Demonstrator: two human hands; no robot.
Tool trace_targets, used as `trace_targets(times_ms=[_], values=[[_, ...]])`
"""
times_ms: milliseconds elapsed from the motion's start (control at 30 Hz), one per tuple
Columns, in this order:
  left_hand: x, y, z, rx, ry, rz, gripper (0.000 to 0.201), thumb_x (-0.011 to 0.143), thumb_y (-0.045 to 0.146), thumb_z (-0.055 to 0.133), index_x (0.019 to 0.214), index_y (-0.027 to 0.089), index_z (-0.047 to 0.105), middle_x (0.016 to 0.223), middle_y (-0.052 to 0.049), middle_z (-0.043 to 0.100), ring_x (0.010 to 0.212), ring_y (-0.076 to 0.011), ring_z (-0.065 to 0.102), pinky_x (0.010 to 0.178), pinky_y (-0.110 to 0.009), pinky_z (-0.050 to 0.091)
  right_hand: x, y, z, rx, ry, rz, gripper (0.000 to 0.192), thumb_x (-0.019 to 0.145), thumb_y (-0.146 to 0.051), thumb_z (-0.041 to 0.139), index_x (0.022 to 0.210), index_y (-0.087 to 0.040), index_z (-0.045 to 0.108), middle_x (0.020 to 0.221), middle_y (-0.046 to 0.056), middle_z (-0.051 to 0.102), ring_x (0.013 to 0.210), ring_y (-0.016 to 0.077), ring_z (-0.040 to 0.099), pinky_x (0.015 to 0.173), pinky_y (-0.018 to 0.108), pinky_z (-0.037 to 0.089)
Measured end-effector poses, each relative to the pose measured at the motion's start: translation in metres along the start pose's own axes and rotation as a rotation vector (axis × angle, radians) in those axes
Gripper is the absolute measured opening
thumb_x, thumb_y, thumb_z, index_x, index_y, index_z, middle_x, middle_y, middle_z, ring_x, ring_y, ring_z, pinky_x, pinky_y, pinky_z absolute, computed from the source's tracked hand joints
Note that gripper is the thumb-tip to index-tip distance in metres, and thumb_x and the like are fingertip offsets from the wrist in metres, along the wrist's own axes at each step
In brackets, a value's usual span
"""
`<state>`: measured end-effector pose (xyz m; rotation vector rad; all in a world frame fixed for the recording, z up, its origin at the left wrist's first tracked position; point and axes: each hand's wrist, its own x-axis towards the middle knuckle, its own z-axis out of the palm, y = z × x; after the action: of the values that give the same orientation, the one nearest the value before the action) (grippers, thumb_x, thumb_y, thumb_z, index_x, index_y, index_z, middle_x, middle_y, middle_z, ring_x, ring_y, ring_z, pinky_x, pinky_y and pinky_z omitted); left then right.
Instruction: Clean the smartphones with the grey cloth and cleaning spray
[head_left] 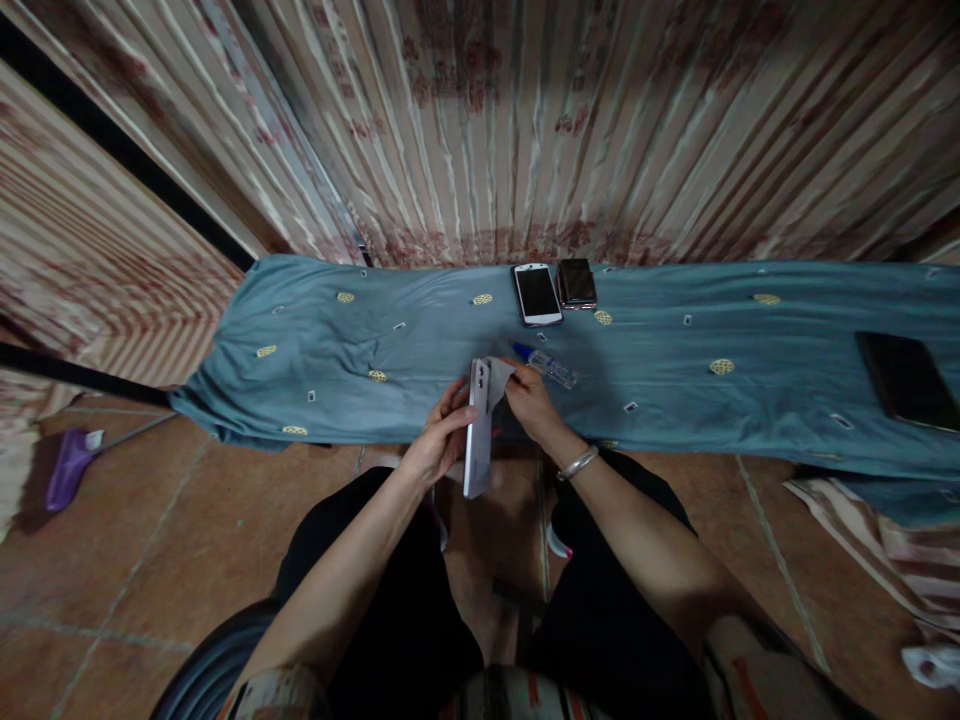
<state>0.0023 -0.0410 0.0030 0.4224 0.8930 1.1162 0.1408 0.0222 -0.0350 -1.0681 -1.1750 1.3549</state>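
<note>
My left hand [444, 432] is closed round a pale lilac smartphone [478, 440], held upright on its edge with the back and camera lenses turned to the right. My right hand [529, 400] pinches a light grey cloth [500, 378] against the phone's upper end, by the lenses. Just beyond my right hand, a small clear bottle with a blue top [551, 367] lies on the teal cloth cover. Farther back lie a white-framed phone [538, 293] with a dark screen and a dark, shiny square case [577, 284].
The teal patterned cloth [660, 400] covers a long, narrow surface before my knees. A black tablet-like device [909, 380] lies at its right end. Striped curtains [480, 130] hang behind. On the tiled floor at left is a purple broom head [69, 470].
</note>
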Motion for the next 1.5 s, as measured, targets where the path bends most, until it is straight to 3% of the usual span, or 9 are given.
trace_targets(times_ms=[100,267,500,667,900,1067,1300,1500], values=[[0.002,0.004,0.001,0.014,0.004,0.024,0.060,0.062,0.018,0.078,0.118,0.019,0.058,0.113,-0.007,0.068,0.102,-0.0232,0.064,0.096,-0.047,0.050,-0.004,0.002,0.005,0.124,0.006,0.070,0.024,0.073,-0.039,0.065,0.086,-0.020,0.071,0.081,0.002,0.072,0.081,0.0191,0.063,0.077,0.031,0.050],[0.005,0.010,0.000,0.091,-0.018,0.066,0.045,0.063,0.026,0.077,0.105,0.016,0.064,0.094,-0.006,0.073,0.085,-0.0216,0.067,0.082,-0.035,0.053,-0.018,0.004,0.012,0.186,-0.118,0.220,0.025,0.071,-0.042,0.068,0.078,-0.018,0.069,0.069,0.000,0.067,0.068,0.0163,0.060,0.064,0.027,0.048],[0.008,0.007,-0.006,0.091,-0.073,-0.001,0.032,0.063,0.031,0.077,0.088,0.015,0.068,0.078,-0.005,0.073,0.068,-0.0202,0.066,0.073,-0.035,0.053,-0.027,0.000,0.011,0.140,-0.158,0.236,0.019,0.071,-0.037,0.062,0.071,-0.018,0.067,0.059,-0.002,0.062,0.055,0.0122,0.053,0.051,0.022,0.041],[0.008,0.005,-0.009,0.073,-0.090,-0.053,0.032,0.063,0.026,0.076,0.091,0.014,0.066,0.079,-0.005,0.072,0.076,-0.0226,0.068,0.081,-0.040,0.054,-0.028,-0.002,0.009,0.111,-0.186,0.273,0.015,0.070,-0.033,0.061,0.067,-0.018,0.066,0.055,-0.003,0.060,0.051,0.0111,0.051,0.048,0.022,0.041],[0.005,0.005,-0.008,0.039,-0.107,-0.103,0.051,0.060,0.024,0.076,0.109,0.018,0.064,0.093,-0.005,0.074,0.092,-0.0263,0.068,0.092,-0.046,0.050,-0.029,-0.004,0.006,0.086,-0.178,0.331,0.026,0.068,-0.040,0.066,0.079,-0.017,0.070,0.064,-0.001,0.066,0.057,0.0132,0.055,0.047,0.022,0.040],[0.007,0.012,-0.009,0.023,-0.073,-0.039,0.060,0.060,0.023,0.074,0.118,0.019,0.063,0.106,-0.006,0.074,0.108,-0.0274,0.065,0.098,-0.042,0.047,-0.031,-0.006,0.007,0.094,-0.211,0.303,0.021,0.069,-0.034,0.064,0.075,-0.015,0.072,0.069,0.000,0.070,0.068,0.0141,0.060,0.059,0.022,0.042],[0.010,0.024,-0.020,0.016,-0.034,0.043,0.061,0.064,0.024,0.075,0.123,0.018,0.061,0.113,-0.008,0.073,0.123,-0.0244,0.058,0.108,-0.037,0.038,-0.040,-0.008,0.008,0.096,-0.305,0.327,0.014,0.070,-0.027,0.064,0.071,-0.017,0.074,0.067,-0.001,0.071,0.065,0.0140,0.060,0.062,0.024,0.044],[0.007,0.033,-0.022,-0.005,-0.008,0.056,0.059,0.071,0.023,0.072,0.127,0.017,0.056,0.129,-0.012,0.066,0.133,-0.0265,0.051,0.111,-0.042,0.038,-0.047,-0.006,0.004,0.062,-0.380,0.362,0.017,0.070,-0.030,0.065,0.073,-0.016,0.073,0.062,-0.002,0.068,0.059,0.0119,0.056,0.059,0.022,0.041]])
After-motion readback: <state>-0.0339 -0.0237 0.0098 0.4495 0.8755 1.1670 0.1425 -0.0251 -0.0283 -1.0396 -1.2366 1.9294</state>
